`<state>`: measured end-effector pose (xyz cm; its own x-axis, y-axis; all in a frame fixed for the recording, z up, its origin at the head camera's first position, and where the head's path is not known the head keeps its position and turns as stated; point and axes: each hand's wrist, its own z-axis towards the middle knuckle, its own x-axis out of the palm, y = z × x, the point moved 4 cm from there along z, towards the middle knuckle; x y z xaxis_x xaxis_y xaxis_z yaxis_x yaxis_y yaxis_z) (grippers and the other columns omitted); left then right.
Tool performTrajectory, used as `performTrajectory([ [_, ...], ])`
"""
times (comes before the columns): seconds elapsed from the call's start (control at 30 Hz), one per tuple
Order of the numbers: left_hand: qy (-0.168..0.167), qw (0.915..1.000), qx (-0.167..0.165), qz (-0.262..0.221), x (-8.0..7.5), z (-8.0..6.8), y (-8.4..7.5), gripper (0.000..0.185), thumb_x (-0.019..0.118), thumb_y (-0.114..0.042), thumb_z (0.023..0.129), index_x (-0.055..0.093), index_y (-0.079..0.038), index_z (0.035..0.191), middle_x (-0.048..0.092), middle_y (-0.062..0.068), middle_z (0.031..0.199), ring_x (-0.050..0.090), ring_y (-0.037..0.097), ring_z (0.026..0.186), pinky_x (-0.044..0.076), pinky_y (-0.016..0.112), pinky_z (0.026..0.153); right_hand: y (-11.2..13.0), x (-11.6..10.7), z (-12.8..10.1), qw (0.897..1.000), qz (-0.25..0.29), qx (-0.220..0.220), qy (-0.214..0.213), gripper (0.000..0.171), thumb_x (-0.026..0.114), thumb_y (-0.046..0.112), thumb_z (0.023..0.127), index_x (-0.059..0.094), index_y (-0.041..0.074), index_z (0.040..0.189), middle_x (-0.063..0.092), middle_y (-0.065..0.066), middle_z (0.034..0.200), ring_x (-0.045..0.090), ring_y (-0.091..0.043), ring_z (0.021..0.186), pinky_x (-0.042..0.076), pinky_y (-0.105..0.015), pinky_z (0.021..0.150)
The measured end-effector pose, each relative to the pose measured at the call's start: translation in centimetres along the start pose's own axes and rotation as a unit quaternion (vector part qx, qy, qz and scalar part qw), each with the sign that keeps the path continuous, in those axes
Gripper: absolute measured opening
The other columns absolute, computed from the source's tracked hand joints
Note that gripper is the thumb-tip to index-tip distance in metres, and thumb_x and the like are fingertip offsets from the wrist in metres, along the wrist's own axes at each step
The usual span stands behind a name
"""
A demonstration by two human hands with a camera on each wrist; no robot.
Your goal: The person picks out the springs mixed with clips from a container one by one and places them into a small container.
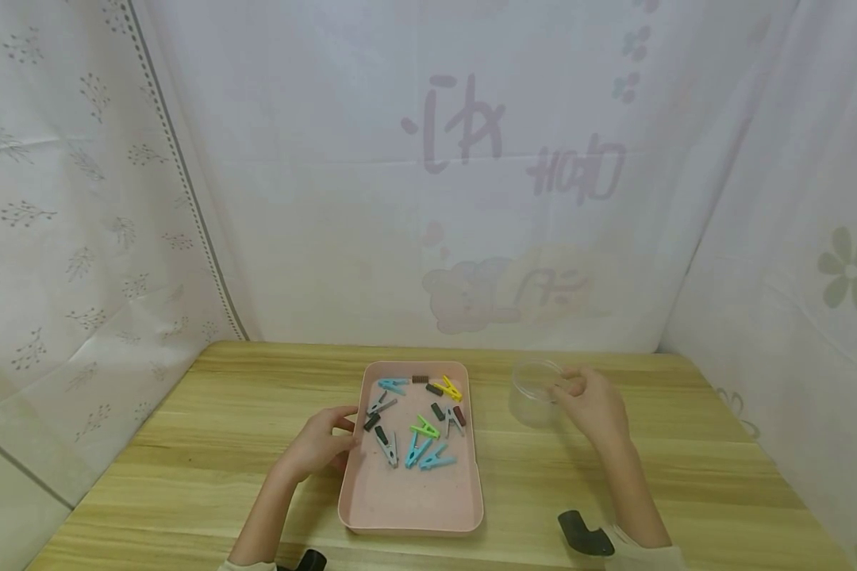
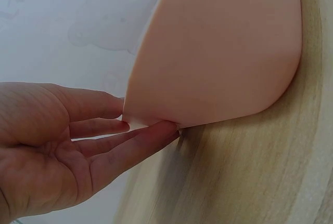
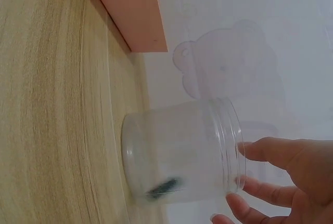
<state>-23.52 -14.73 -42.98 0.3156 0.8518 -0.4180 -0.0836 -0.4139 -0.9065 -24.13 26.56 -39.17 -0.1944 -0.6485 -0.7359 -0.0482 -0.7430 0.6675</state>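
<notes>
My left hand [image 1: 321,444] holds the left wall of a shallow pink tray [image 1: 414,503], its fingertips at the rim in the left wrist view. In the tray lie several clothespins: light blue ones [image 1: 438,458], grey ones, a yellow one [image 1: 447,388] and a bright green one [image 1: 425,428]. Small dark green pieces [image 1: 438,411], a brown ridged piece [image 1: 420,380] and a dark red piece [image 1: 460,416] lie among them. Right of the tray, my right hand [image 1: 596,404] pinches the rim of a clear round jar [image 3: 177,141]. A small dark piece [image 3: 165,186] shows inside it.
The tray and jar stand on a wood-grain table [image 1: 528,492]. Pale printed curtains [image 1: 314,198] hang behind it and at both sides. Black bands [image 1: 586,535] sit near both wrists at the front.
</notes>
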Motion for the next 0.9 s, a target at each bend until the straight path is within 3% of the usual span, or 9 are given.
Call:
performTrajectory([
  [0.4, 0.001, 1.0, 0.001, 0.0, 0.0, 0.0, -0.1, 0.058, 0.063, 0.005, 0.094, 0.045, 0.018, 0.148, 0.066, 0.035, 0.118, 0.074, 0.035, 0.09, 0.066, 0.043, 0.066, 0.4, -0.5, 0.0, 1.0, -0.013, 0.003, 0.005, 0.058, 0.068, 0.039, 0.102, 0.06, -0.004, 0.139, 0.07, -0.031, 0.118, 0.067, -0.047, 0.104, 0.056, -0.057, 0.081],
  [0.9, -0.002, 1.0, -0.008, -0.001, 0.1, -0.1, -0.2, 0.057, 0.063, 0.005, 0.095, 0.046, 0.018, 0.148, 0.066, 0.034, 0.119, 0.074, 0.035, 0.092, 0.066, 0.045, 0.067, 1.8, -0.8, -0.3, 1.0, -0.012, -0.014, 0.01, 0.054, 0.071, 0.035, 0.1, 0.062, -0.003, 0.138, 0.072, -0.028, 0.114, 0.069, -0.041, 0.099, 0.057, -0.044, 0.071],
])
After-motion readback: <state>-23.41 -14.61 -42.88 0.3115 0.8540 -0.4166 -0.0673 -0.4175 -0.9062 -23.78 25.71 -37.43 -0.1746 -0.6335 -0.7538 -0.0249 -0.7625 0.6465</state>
